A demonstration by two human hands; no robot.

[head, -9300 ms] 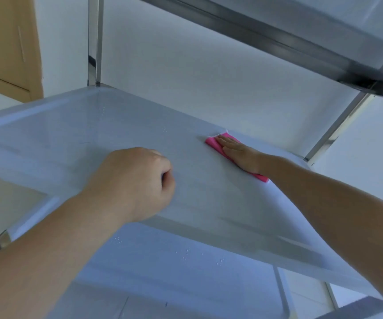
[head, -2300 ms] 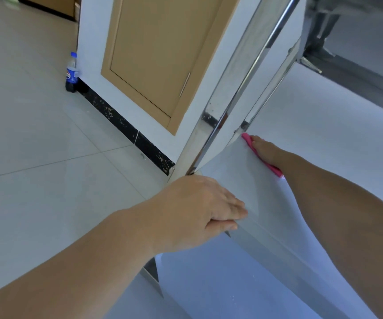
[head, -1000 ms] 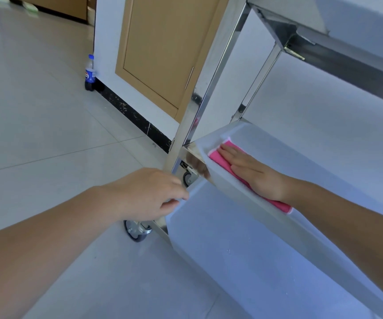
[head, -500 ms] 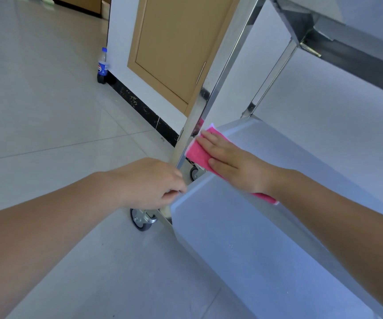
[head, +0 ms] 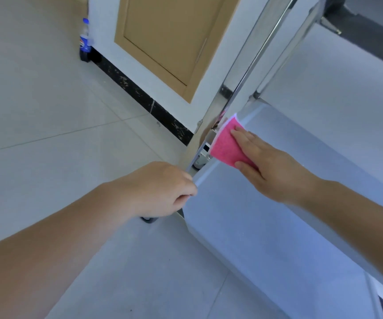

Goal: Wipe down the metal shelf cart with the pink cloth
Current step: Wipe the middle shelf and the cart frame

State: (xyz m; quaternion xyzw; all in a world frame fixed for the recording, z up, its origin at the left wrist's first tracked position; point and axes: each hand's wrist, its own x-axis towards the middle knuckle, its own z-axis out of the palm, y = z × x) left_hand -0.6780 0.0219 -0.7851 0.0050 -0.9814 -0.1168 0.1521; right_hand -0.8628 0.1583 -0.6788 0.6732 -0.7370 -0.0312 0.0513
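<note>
Two hands worked at the near-left corner of the metal shelf cart [head: 277, 238]. Nearest, the left hand [head: 162, 189] had its fingers curled, gripping the corner edge of the lower shelf beside a caster [head: 149, 219]. Just beyond, the right hand [head: 268, 164] lay flat with fingers straight, pressing the pink cloth [head: 226, 146] against the middle shelf's corner by the upright post [head: 238, 72]. Farther left, a bottle [head: 85, 41] stood on the floor [head: 48, 111] against the wall.

Legible text: none. Plastic bottle [head: 85, 41] on the floor bears a blue label with a round emblem; lettering too small to read.
</note>
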